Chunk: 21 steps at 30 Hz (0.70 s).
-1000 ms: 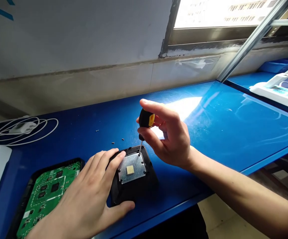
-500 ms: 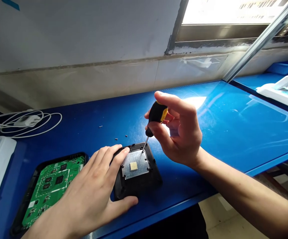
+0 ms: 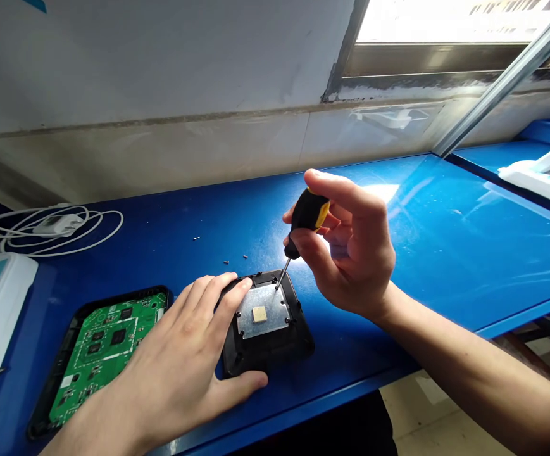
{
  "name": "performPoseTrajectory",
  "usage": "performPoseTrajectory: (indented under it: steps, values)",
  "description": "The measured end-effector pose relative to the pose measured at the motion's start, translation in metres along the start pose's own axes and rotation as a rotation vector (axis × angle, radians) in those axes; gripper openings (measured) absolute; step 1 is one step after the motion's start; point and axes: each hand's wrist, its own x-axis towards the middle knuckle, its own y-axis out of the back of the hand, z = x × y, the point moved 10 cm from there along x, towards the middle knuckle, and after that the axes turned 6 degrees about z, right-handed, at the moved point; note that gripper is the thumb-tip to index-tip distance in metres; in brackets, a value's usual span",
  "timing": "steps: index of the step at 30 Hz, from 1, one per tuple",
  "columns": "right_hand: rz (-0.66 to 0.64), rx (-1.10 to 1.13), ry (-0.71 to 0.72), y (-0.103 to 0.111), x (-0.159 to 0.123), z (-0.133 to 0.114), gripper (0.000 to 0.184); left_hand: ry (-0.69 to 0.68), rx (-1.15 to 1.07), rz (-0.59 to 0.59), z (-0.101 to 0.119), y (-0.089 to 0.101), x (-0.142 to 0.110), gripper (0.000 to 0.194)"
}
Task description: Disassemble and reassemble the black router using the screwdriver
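Observation:
My right hand is closed around the black and yellow handle of a screwdriver. The screwdriver leans, its tip at a screw near the far right corner of a silver metal plate. This plate lies inside a black plastic cover, with a cream square pad on it. Across the cover's left side, my left hand holds it against the table, its index fingertip at the plate's edge and the thumb along the near side. Behind the cover lie several small loose screws.
Left of my left hand, a green circuit board sits in a black tray-like housing. A white adapter with coiled cable and a white device lie farther left. The blue table meets the wall behind; a metal post stands right.
The view has shifted slightly, so everything appears a little further right. The screwdriver tip stays at the same corner screw, and both hands keep their holds.

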Motion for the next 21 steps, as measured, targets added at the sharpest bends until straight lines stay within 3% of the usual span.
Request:
performPoseTrajectory:
  steps: [5, 9, 17, 21]
  values:
    - [0.002, 0.017, 0.027, -0.001, -0.001, -0.003, 0.06, -0.004, 0.005, 0.001, 0.0, 0.0, -0.001, 0.091]
    - [0.018, 0.048, 0.027, -0.003, 0.002, -0.003, 0.048, -0.002, 0.007, -0.005, 0.0, 0.0, -0.001, 0.092]
    - [0.207, 0.091, -0.039, 0.013, 0.008, -0.007, 0.02, 0.002, 0.01, -0.013, -0.001, -0.001, 0.0, 0.093]
    - [0.175, 0.12, -0.048, 0.01, 0.008, -0.01, 0.026, 0.005, -0.006, -0.021, -0.001, -0.002, -0.001, 0.092]
